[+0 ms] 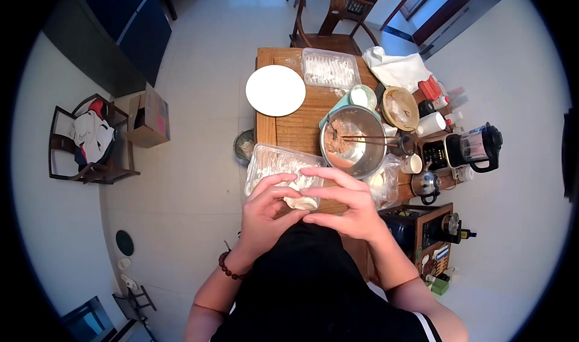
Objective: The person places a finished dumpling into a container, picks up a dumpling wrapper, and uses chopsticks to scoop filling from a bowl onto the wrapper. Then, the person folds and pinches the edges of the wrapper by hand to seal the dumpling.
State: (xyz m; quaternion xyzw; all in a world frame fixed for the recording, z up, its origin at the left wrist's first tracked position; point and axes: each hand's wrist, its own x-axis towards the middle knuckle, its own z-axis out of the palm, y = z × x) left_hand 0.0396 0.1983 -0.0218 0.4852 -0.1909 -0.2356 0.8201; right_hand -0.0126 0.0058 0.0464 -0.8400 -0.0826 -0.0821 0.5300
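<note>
Both my hands pinch a pale folded dumpling [300,203] in front of my chest. My left hand [270,212] has its thumb and fingers curled around the dumpling's left side. From the other side, the fingertips of my right hand [347,206] press on its edge. Just beyond them lies a clear plastic tray [265,155] dusted with white flour, partly hidden by my fingers. A steel bowl [368,134] with pinkish minced filling [339,138] stands to the right of the tray, with chopsticks [365,140] resting in it.
A white round board [275,90] and a second floured tray [330,68] lie on the wooden table [295,128]. A small bowl of white powder [363,96], a basket [400,108], a cup [412,164] and a blender [476,146] crowd the right side. A wooden chair [332,25] stands beyond.
</note>
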